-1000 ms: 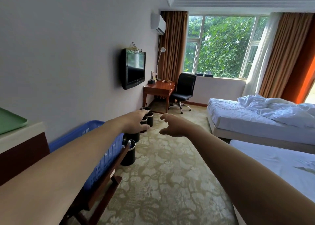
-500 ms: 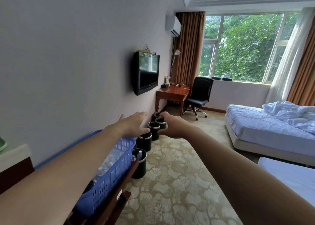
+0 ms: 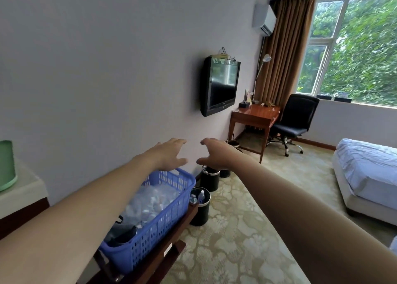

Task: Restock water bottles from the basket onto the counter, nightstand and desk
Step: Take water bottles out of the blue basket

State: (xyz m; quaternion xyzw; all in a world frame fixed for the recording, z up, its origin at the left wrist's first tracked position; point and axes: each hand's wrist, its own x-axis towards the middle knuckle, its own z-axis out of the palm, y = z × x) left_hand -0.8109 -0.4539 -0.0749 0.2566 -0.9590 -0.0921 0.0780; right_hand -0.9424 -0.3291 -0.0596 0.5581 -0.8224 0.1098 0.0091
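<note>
I held my left hand [image 3: 169, 154] and right hand [image 3: 217, 154] out at twelve o'clock, side by side and apart. The basket [image 3: 154, 232] sat on a rack [image 3: 163, 260] at ten o'clock, with the water bottles [image 3: 150, 204] in it. The counter [image 3: 21, 189] stood at nine. A bin [image 3: 200, 208] stood on the floor just beyond the basket, and a second bin [image 3: 210, 177] stood behind it along the wall. The desk [image 3: 255, 117] stood at one o'clock, with the chair [image 3: 294, 120] to its right and the television [image 3: 221, 86] on the wall to its left. A bed [image 3: 369, 169] lay at three.

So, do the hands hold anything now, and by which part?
Nothing is held. The left hand and right hand hover open near the blue basket, touching nothing.
</note>
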